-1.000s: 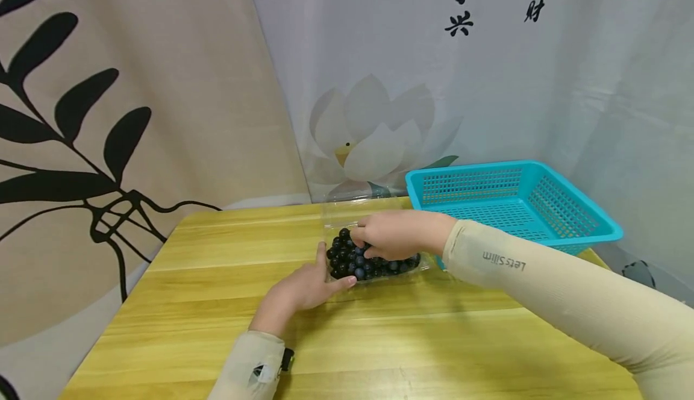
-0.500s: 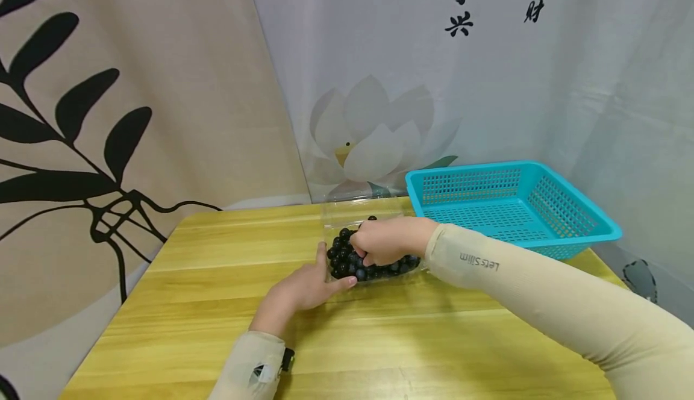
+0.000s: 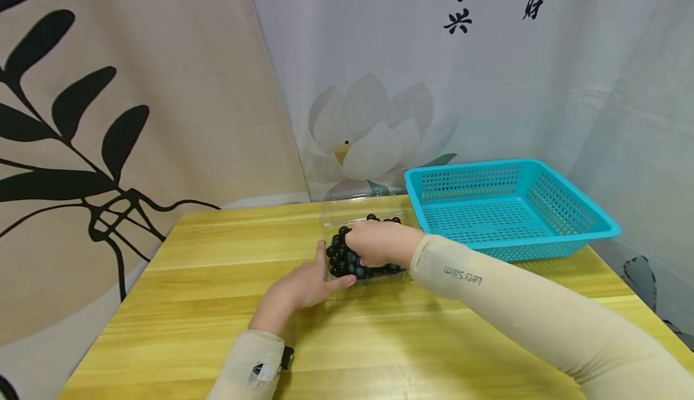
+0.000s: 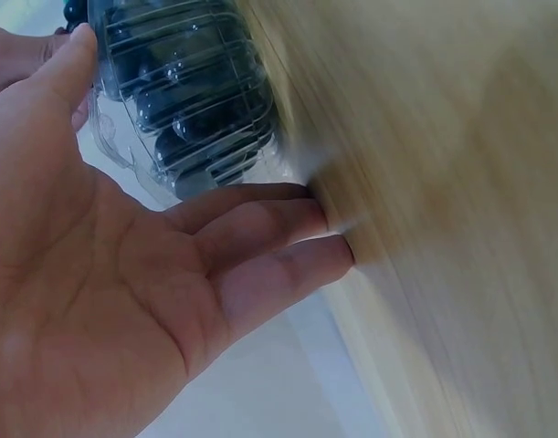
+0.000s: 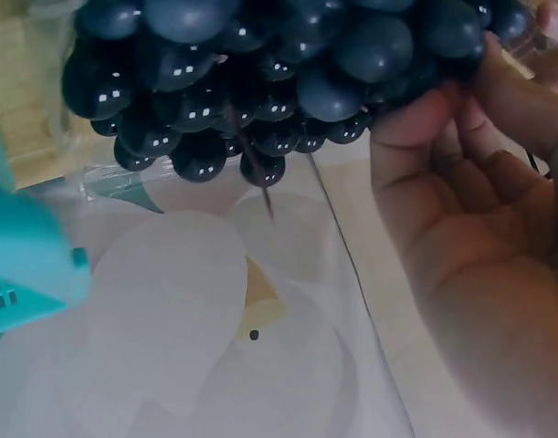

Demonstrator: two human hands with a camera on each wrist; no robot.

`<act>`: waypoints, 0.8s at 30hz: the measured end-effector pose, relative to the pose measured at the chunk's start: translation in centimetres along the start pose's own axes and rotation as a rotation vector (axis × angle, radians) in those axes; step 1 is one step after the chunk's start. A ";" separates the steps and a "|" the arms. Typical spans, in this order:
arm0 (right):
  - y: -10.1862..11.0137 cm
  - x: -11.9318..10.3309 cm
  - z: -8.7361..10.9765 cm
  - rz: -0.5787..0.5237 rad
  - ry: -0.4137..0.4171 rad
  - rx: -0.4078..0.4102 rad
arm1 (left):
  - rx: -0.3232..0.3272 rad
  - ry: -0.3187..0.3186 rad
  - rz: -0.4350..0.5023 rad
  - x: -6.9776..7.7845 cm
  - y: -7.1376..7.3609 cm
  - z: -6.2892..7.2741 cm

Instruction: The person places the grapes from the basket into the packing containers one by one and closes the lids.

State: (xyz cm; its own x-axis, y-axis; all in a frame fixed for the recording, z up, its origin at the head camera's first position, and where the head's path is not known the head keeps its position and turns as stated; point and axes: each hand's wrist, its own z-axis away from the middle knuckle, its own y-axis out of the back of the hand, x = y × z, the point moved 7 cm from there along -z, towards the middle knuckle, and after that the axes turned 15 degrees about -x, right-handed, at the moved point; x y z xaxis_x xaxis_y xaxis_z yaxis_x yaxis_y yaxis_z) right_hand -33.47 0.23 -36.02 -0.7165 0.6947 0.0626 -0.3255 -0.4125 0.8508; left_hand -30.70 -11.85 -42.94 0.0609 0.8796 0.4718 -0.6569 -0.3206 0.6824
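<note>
A bunch of dark grapes (image 3: pixel 338 255) sits in a clear plastic container (image 4: pixel 215 100) with its clear lid (image 3: pixel 360 207) folded back. My left hand (image 3: pixel 306 282) is spread at the container's left near corner. Its thumb lies along the near side, and the other fingertips reach the tabletop in the left wrist view. From above, my right hand (image 3: pixel 382 242) grips the bunch with curled fingers. Up close in the right wrist view, its thumb and fingertips pinch in among the grapes (image 5: pixel 196 91), and a thin brown stem (image 5: pixel 256 164) pokes out. The gripped spot itself is hidden.
A turquoise perforated basket (image 3: pixel 609 231) stands at the back right of the wooden table (image 3: pixel 217 297), close to the container. Behind the table hangs a printed curtain (image 3: pixel 368 38). Pale sleeves cover both forearms.
My right hand and forearm have shifted left over the container, and its fingers have curled into the grapes. Several grapes now show beyond that hand. The left hand has stayed in place.
</note>
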 end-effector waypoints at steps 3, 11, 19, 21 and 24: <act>0.2 0.1 -0.2 0.008 -0.021 0.001 | -0.004 -0.002 -0.001 0.0 0.0 0.1; -0.6 1.1 -0.4 -0.134 0.001 -0.016 | -0.002 0.010 -0.027 0.0 0.1 -0.2; -1.4 2.0 -0.1 -0.231 0.047 0.017 | 0.010 0.009 -0.038 0.0 0.2 -0.3; -1.5 2.3 -0.2 -0.252 0.054 0.026 | 0.012 0.009 -0.033 0.0 0.2 -0.2; -1.5 2.5 -0.3 -0.269 0.075 0.032 | 0.012 0.009 -0.023 -0.1 0.1 -0.2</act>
State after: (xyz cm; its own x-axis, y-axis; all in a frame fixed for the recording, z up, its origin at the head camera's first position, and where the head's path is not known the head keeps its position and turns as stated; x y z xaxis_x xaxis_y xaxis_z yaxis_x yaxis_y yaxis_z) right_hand -34.95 2.42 -37.34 -0.6509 0.7307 -0.2058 -0.4916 -0.1992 0.8477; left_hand -30.92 -11.88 -43.01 0.0687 0.8899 0.4510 -0.6463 -0.3046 0.6996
